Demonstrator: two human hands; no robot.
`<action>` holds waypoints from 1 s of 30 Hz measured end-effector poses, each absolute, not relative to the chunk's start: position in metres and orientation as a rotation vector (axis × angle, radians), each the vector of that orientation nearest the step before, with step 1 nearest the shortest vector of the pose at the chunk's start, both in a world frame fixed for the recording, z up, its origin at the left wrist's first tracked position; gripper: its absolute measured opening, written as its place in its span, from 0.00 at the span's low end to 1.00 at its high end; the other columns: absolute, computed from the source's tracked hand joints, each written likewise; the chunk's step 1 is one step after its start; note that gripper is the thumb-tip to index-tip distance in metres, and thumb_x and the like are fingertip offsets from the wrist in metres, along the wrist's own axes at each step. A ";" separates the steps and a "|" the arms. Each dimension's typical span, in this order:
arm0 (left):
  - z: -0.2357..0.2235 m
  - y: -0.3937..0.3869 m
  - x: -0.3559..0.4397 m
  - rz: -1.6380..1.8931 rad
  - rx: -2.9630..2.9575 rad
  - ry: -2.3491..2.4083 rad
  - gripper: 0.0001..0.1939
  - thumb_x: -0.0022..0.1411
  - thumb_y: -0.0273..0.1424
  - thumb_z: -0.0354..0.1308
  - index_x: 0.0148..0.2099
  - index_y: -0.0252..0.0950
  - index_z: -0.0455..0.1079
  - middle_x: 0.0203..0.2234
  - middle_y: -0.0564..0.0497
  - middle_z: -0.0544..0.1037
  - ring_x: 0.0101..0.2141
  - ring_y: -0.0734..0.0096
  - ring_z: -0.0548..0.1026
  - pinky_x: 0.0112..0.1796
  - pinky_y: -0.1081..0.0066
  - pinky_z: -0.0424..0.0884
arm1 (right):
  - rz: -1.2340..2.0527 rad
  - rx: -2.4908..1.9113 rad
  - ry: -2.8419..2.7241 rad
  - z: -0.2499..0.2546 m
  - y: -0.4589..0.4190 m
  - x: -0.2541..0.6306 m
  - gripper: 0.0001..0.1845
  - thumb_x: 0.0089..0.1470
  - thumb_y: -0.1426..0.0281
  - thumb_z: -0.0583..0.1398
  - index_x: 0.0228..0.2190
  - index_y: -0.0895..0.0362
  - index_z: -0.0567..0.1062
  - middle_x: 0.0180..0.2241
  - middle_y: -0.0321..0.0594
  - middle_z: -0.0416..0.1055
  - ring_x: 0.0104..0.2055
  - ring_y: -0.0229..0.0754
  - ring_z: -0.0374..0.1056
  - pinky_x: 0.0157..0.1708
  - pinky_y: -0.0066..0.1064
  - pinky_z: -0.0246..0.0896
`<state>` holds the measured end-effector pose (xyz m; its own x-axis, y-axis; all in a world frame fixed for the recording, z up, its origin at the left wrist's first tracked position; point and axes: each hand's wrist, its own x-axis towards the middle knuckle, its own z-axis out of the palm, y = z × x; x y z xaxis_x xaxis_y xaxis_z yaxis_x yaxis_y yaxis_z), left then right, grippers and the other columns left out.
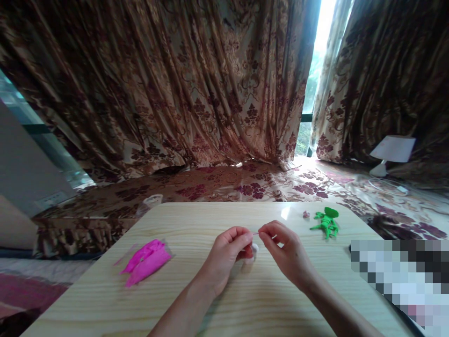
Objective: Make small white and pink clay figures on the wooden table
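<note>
Over the middle of the table, a thin pale strand (pixel 256 233) spans the short gap between my two hands. The thumb and forefinger of my left hand (pixel 228 248) pinch one end, and its other fingers are curled in. My right hand (pixel 282 245) is closed in a pinch on the other end. A soft-looking white lump (pixel 255 251) shows just below the left fingertips. Whether the left fingers hold it or it lies on the table, I cannot tell. To the right lies a green figure (pixel 327 222) that looks modelled from clay, with a small pinkish lump (pixel 306 214) beside it.
A bright pink clay-like mass in clear plastic (pixel 149 260) lies on the left of the wooden-topped table (pixel 185 309). A clear bag (pixel 150 203) is at the far left corner. A blurred-out device (pixel 403 281) is at right. Beyond stand a lamp (pixel 393 149) and curtains (pixel 196 84).
</note>
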<state>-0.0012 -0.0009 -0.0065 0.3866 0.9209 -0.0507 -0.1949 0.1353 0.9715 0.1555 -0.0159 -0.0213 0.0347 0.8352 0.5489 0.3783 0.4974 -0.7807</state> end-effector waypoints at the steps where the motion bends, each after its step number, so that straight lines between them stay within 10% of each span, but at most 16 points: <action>1: -0.007 0.001 -0.003 0.973 1.131 0.813 0.10 0.53 0.36 0.58 0.30 0.33 0.67 0.23 0.52 0.70 0.24 0.76 0.68 0.31 0.72 0.65 | 0.497 -1.099 -1.518 -0.024 -0.013 0.158 0.07 0.53 0.69 0.56 0.27 0.57 0.73 0.27 0.37 0.68 0.28 0.36 0.65 0.26 0.26 0.61; 25: -0.026 0.015 -0.011 1.044 2.062 1.223 0.15 0.55 0.26 0.49 0.43 0.40 0.72 0.34 0.47 0.74 0.36 0.66 0.70 0.40 0.70 0.61 | 0.778 -1.110 -1.247 -0.040 0.002 0.166 0.16 0.46 0.61 0.61 0.34 0.60 0.75 0.25 0.39 0.70 0.24 0.37 0.65 0.22 0.28 0.64; 30: -0.029 0.011 -0.015 0.837 2.249 1.364 0.08 0.55 0.26 0.50 0.29 0.38 0.70 0.26 0.50 0.72 0.31 0.67 0.69 0.34 0.71 0.59 | 0.842 -1.126 -1.212 -0.046 0.005 0.164 0.16 0.45 0.59 0.61 0.32 0.59 0.75 0.22 0.37 0.70 0.23 0.37 0.65 0.21 0.28 0.64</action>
